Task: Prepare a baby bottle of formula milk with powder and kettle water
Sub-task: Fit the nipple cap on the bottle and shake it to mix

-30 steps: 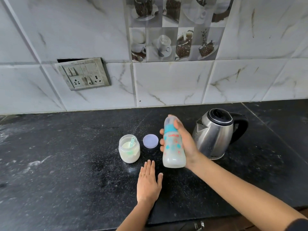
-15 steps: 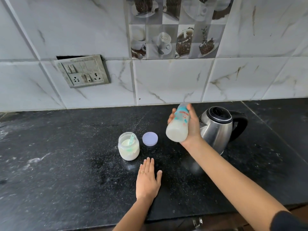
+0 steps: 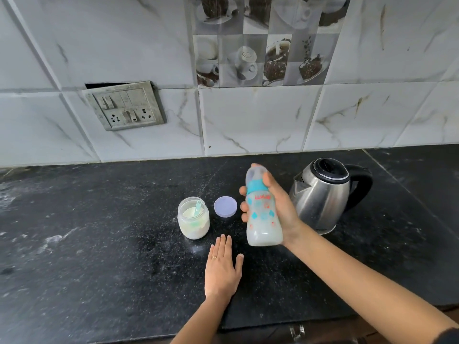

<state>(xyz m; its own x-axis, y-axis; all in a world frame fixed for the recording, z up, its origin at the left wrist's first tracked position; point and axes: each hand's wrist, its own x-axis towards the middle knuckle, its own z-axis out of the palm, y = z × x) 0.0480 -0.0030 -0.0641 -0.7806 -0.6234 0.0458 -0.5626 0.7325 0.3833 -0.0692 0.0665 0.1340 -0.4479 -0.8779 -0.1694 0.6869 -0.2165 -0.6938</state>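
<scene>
Milky "LuvLap" bottle [image 3: 263, 214] in right hand [image 3: 280, 207]

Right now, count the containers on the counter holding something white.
1: the open powder jar, scoop inside, left of its lilac lid. The milky baby bottle is off the counter in the right hand. The kettle's contents are hidden.

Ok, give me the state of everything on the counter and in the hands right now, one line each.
Baby bottle: capped, holding milky liquid, upright, held off the counter.
Right hand: gripping the bottle.
Left hand: empty, flat on the counter.
Powder jar: open, scoop inside.
Jar lid: off, lying beside the jar.
Kettle: lid closed, standing upright.
</scene>
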